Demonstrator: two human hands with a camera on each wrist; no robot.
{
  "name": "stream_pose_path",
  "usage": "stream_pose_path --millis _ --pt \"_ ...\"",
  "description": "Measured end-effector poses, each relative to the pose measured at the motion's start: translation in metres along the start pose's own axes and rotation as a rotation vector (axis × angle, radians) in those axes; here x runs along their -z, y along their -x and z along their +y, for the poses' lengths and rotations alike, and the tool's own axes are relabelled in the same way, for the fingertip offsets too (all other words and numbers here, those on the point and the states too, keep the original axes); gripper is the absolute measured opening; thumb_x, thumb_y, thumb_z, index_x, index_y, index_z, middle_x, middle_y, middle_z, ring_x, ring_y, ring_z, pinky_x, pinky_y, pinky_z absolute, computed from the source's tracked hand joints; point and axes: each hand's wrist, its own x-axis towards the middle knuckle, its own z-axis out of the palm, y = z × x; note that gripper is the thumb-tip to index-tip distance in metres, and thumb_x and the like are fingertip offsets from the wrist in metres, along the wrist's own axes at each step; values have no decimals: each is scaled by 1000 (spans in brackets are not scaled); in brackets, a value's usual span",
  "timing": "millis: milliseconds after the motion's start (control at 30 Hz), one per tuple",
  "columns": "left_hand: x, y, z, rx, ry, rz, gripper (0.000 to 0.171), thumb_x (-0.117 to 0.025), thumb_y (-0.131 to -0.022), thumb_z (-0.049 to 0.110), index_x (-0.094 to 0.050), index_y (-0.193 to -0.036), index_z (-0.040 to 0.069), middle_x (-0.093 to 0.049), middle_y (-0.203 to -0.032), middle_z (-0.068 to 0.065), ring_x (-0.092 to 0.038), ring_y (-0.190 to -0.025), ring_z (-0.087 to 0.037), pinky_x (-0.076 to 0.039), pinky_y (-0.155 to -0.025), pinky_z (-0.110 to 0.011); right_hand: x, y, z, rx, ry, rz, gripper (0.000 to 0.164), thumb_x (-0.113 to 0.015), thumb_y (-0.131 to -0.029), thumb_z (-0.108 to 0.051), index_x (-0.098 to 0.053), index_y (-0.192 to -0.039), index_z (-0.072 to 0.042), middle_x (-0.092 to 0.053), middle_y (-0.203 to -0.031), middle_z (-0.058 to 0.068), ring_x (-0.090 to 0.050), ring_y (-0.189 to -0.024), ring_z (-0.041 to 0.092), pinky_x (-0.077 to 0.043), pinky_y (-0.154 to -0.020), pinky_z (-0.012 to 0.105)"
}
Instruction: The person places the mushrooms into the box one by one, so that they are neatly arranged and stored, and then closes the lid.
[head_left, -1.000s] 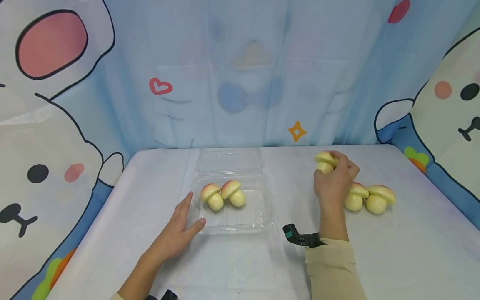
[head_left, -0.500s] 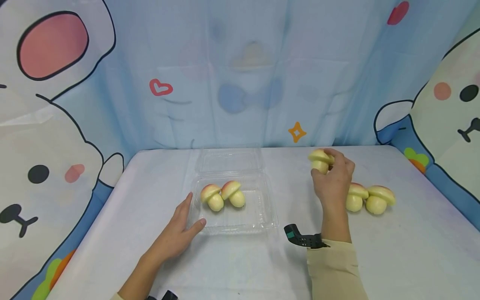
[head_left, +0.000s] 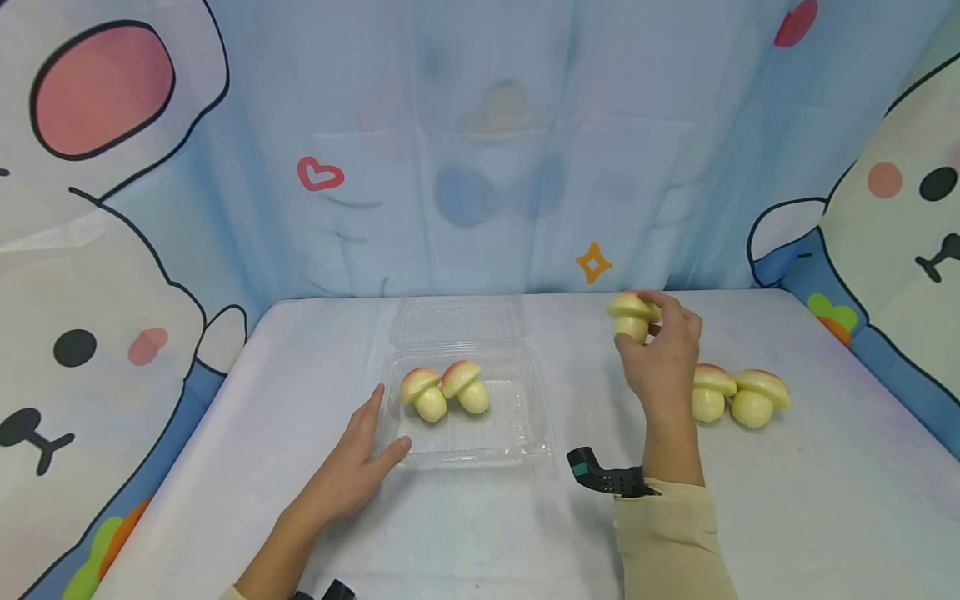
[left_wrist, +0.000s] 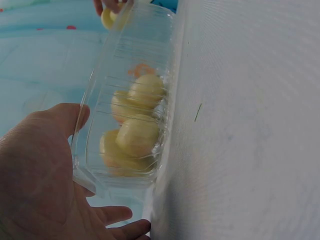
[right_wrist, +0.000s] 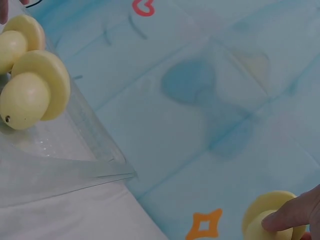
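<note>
Up over the back right of the table, my right hand (head_left: 663, 350) pinches a pale yellow toy mushroom (head_left: 632, 321) between thumb and fingers, cap upward. In the right wrist view, the thumb lies across the stem of this toy mushroom (right_wrist: 262, 227). My left hand (head_left: 348, 467) rests against the left front corner of a clear plastic container (head_left: 517, 454), fingers extended along its side and thumb at the front rim. Inside it lie two mushrooms (head_left: 467, 387) with reddish caps, side by side toward the left. The left wrist view shows these mushrooms (left_wrist: 137, 135) through the container's wall.
Two more mushrooms (head_left: 759, 400) lie together on the white tablecloth (head_left: 825, 517), right of my right forearm. The container's hinged lid (head_left: 459, 321) is laid back toward the blue curtain (head_left: 495, 100) behind the table. Each wrist carries a black strap mount (head_left: 607, 479).
My right hand has carried its mushroom a little left and up, away from the two on the right. The left hand and container have stayed put.
</note>
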Motion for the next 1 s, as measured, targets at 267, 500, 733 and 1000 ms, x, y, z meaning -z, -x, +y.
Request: stream_pose_path --millis 267,500,733,1000 --pt "-1 -2 -1 0 11 9 90 -56 -104 49 -3 -168 15 -25 -169 -22 -20 -159 -39 -17 -127 -60 -1 1 -3 6 3 -32 65 -65 -95 -4 -45 -155 -16 -28 -159 20 -52 -135 40 -54 -101 51" --pt "-1 -3 -1 7 16 23 89 -57 -104 47 -4 -168 16 -41 -161 -24 -29 -155 -43 -21 -124 -64 -2 2 -3 17 7 -41 65 -65 -95 -3 -45 -155 -15 -29 -159 21 -53 -135 42 -54 -101 52" --pt "-1 -2 -1 13 9 23 89 -56 -104 49 -4 -168 18 -42 -160 -23 -29 -155 -44 -22 -123 -66 -2 3 -5 17 20 -72 65 -66 -95 -4 -44 -155 -15 -30 -157 21 -53 -135 43 -54 -101 53" --pt "-2 -1 0 22 4 21 89 -56 -104 49 -3 -168 18 -43 -160 -22 -29 -155 -44 -22 -123 -66 -2 5 -7 35 40 -104 65 -67 -95 -5 -45 -155 -15 -32 -156 22 -54 -134 43 -56 -99 54"
